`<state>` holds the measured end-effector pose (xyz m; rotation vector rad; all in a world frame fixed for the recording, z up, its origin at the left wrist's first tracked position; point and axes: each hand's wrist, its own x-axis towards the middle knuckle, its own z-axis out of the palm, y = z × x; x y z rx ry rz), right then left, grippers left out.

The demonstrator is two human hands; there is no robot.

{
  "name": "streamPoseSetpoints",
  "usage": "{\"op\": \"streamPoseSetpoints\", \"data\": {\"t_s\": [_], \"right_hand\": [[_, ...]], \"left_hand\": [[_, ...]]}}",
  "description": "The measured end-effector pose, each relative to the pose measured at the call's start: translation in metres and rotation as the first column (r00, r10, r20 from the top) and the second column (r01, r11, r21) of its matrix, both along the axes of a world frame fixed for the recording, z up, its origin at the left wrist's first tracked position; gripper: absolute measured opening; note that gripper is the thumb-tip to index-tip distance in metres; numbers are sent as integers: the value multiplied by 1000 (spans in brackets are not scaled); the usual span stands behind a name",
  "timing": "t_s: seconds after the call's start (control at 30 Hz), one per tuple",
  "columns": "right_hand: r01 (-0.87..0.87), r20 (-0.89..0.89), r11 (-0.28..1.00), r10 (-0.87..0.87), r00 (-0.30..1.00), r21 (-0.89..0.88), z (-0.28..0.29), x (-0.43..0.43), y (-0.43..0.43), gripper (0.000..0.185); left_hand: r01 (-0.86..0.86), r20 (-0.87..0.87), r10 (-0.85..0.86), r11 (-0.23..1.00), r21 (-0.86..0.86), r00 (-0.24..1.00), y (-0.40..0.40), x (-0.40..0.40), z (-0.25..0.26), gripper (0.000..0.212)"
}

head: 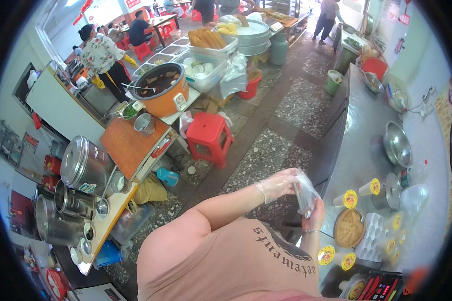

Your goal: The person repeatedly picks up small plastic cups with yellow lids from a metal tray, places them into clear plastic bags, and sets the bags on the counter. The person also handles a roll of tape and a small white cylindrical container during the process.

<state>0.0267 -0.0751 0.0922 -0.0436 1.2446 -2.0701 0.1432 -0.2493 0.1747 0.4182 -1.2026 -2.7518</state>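
My left hand [280, 185], in a thin clear plastic glove, grips the upper end of a clear, crumpled plastic bag or glove [306, 191]; which of the two it is, I cannot tell. My right hand [315, 216], bare and with a bracelet at the wrist, holds the lower end of this plastic. Both hands are in front of my chest, beside the edge of a steel counter [365, 150]. Nearest to them on that counter stand lidded cups [345, 199] with yellow printed tops and a round tan woven-looking item [349, 228].
Steel bowls [397, 144] and a lidded pot [392, 192] stand on the right counter. Across the speckled floor are a red stool [210, 137], an orange cooker [162, 92] of dark broth and large steel pots [86, 165]. A person in yellow gloves [101, 56] stands upper left.
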Motion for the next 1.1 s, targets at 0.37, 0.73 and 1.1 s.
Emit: {"op": "streamPoseSetpoints", "data": {"t_s": [0.37, 0.73, 1.1], "right_hand": [[-13, 96, 1000, 15, 995, -19, 9, -3, -8, 20], [-100, 195, 981, 132, 972, -166, 19, 9, 7, 26], [365, -219, -112, 625, 749, 924, 3, -8, 173, 93]], "left_hand": [[247, 259, -11, 341, -907, 966, 20, 9, 33, 62], [220, 150, -166, 839, -499, 975, -15, 17, 3, 18], [250, 299, 20, 496, -831, 954, -4, 12, -27, 58]]}}
